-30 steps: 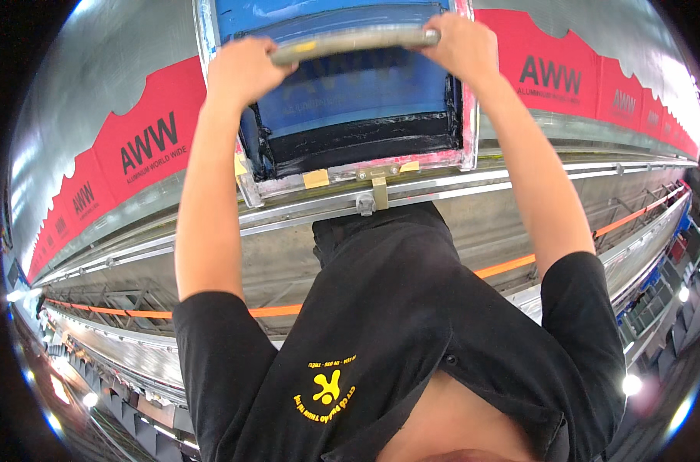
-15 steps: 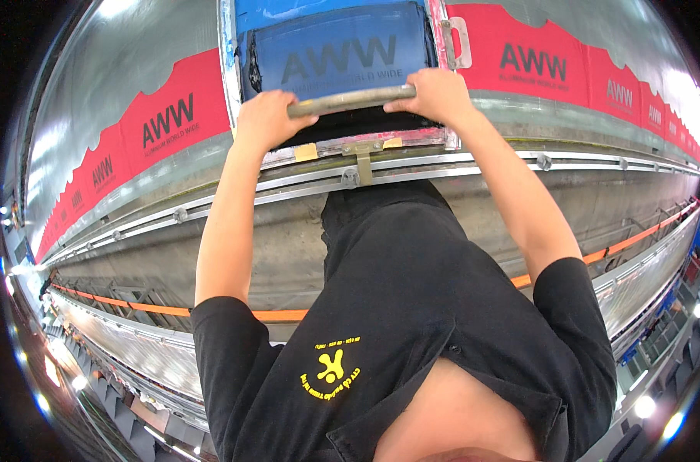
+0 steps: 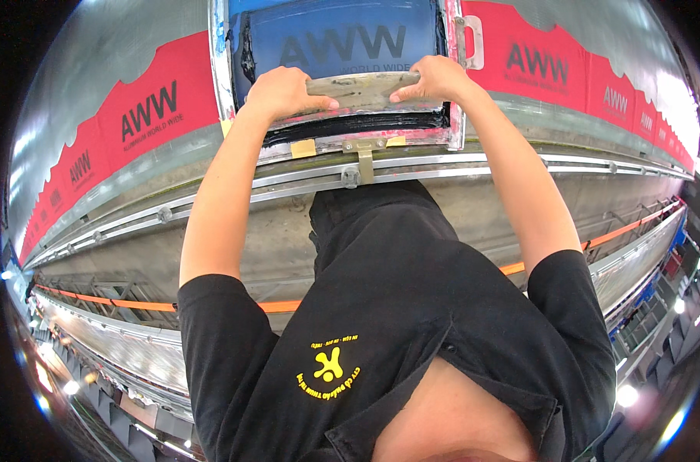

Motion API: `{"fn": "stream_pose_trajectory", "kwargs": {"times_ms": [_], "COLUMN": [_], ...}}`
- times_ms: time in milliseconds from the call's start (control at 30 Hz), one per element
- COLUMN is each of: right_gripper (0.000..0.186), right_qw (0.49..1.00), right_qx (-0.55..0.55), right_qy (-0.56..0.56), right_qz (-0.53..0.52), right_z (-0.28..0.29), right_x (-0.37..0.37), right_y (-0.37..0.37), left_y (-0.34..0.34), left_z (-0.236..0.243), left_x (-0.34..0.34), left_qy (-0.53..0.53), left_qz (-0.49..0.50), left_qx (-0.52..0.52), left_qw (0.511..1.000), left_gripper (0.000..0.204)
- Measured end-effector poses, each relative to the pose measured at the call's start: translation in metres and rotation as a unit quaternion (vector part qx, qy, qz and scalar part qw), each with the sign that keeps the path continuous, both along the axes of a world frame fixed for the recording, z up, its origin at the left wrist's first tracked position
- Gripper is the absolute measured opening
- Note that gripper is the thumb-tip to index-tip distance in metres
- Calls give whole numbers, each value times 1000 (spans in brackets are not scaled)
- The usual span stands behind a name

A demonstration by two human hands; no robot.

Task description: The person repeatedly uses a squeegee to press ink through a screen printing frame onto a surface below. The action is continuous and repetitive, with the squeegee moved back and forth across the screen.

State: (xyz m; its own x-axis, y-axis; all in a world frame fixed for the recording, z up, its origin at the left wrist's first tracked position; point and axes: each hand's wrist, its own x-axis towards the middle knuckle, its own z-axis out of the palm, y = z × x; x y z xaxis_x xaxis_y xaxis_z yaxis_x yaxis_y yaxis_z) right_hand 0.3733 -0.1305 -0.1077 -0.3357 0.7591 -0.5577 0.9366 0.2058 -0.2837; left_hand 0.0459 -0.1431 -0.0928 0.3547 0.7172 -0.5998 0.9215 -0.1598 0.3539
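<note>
Both my hands grip a long, worn squeegee [image 3: 364, 91] that lies crosswise over a screen-printing frame [image 3: 455, 127]. My left hand [image 3: 283, 91] is closed round its left end, thumb along the near face. At the right end my right hand [image 3: 441, 78] is wrapped the same way. Beyond the squeegee stretches the frame's blue mesh [image 3: 338, 35], with dark lettering showing on it. A thick band of wet black ink [image 3: 365, 122] lies on the near side, inside the frame's edge. The squeegee's lower edge is hard to make out.
Red printed panels [image 3: 169, 104] on pale sheeting run left and right of the frame. A metal rail [image 3: 265, 188] passes along the near edge, where a bracket [image 3: 365, 165] meets the frame. A white handle [image 3: 474, 42] sticks out at right. Behind me runs an orange strip [image 3: 280, 306].
The squeegee has tilted, so its broad face shows instead of a narrow bar. My hands have moved slightly away from me with it. More of the near black ink is visible.
</note>
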Motion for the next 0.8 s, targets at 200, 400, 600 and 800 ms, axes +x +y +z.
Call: {"fn": "stream_pose_trajectory", "kwargs": {"times_ms": [200, 400, 600, 800], "right_gripper": [54, 43, 43, 34], "right_qw": [980, 828, 794, 756], "right_qx": [-57, 344, 48, 32], "right_qy": [138, 143, 296, 329], "right_qz": [-129, -419, -529, -565], "right_z": [27, -4, -20, -9], "right_x": [-12, 54, 24, 18], "right_y": [57, 102, 100, 87], "left_y": [56, 128, 162, 128], "left_z": [-1, 36, 16, -1], "left_x": [-39, -62, -74, -67], "left_qy": [-53, -23, -50, -120], "left_qz": [-22, -20, -33, -32], "left_qx": [-60, 122, 243, 187], "left_qw": [997, 992, 968, 975], "left_gripper": [94, 87, 48, 34]}}
